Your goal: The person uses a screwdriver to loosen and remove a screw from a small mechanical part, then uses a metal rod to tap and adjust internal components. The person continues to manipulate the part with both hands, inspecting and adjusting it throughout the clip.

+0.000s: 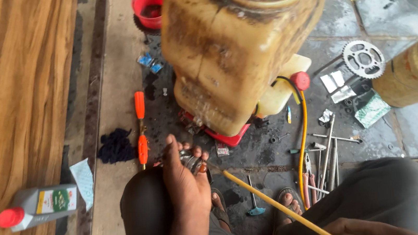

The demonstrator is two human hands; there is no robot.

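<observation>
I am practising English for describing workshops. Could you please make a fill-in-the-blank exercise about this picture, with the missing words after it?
1. The left hand holds a small ____ part above the knee.
2. The right hand holds a thin ____ rod.
3. The grey bottle lying on its side has a ____ cap.
4. The toothed sprocket lies on the ____.

Missing words: metal; yellow; red; floor

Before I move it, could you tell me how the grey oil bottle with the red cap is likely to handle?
The grey oil bottle lies on its side, so it may roll slightly if nudged. Its red cap looks closed, so spills seem unlikely. The plastic looks rigid; its weight cannot be judged.
</observation>
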